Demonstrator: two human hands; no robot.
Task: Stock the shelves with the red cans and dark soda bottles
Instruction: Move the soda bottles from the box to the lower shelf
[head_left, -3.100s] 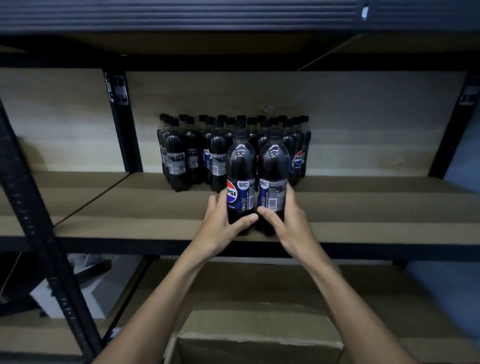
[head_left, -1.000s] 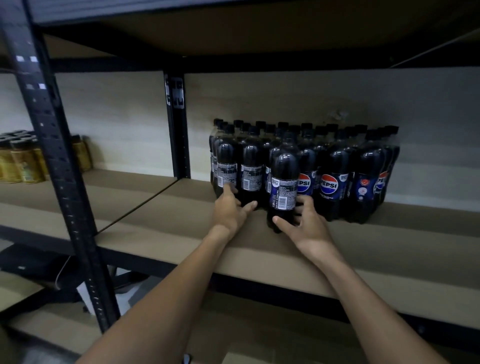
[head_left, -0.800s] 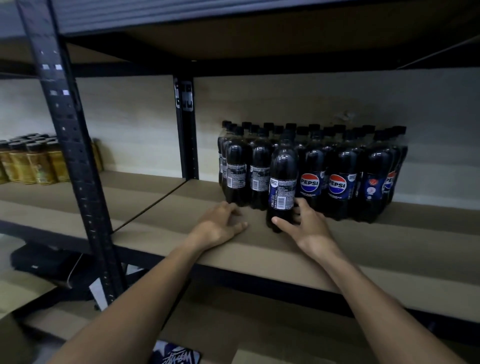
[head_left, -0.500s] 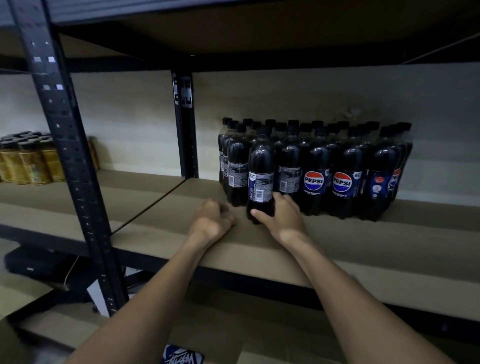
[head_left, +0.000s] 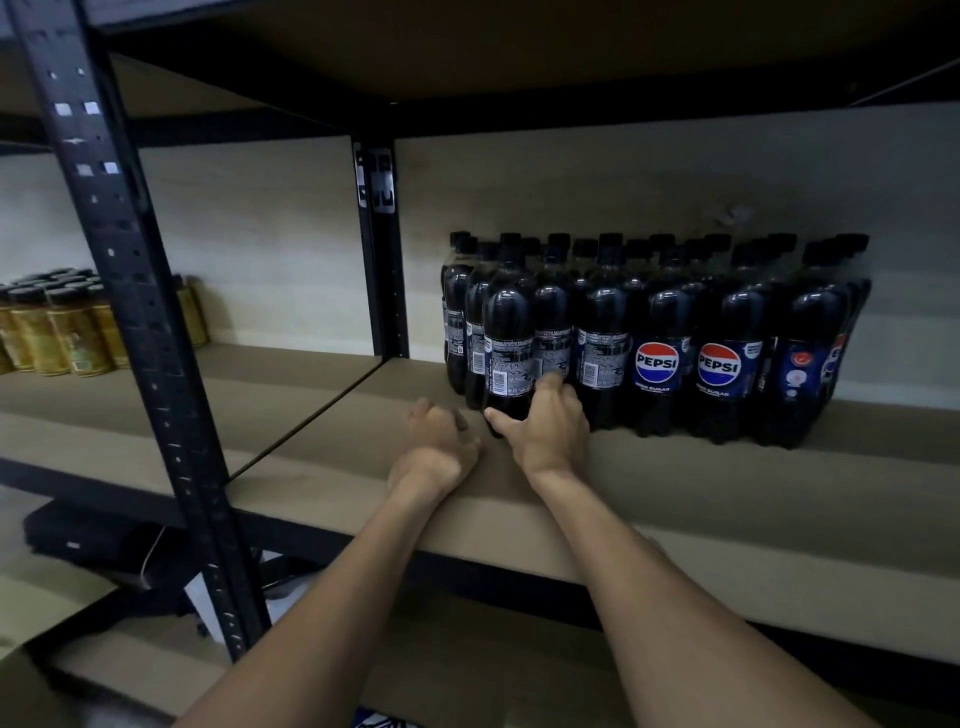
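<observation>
Several dark soda bottles (head_left: 660, 332) with blue labels stand packed together toward the back of the wooden shelf (head_left: 727, 499). One bottle (head_left: 508, 338) stands at the front left corner of the group. My right hand (head_left: 545, 426) grips its base, thumb on the left side and fingers curled round the right. My left hand (head_left: 439, 436) rests on the shelf board just left of that bottle, fingers curled, holding nothing. No red cans are in view.
A black perforated upright (head_left: 135, 312) rises at the left front, and a rear post (head_left: 379, 249) stands left of the bottles. Amber bottles (head_left: 57, 327) stand on the neighbouring shelf at far left. A board above roofs the shelf. Bare shelf lies right and in front.
My right hand has slid the front bottle leftward to the group's left corner. My left hand has drawn back from the bottles and curled up on the board.
</observation>
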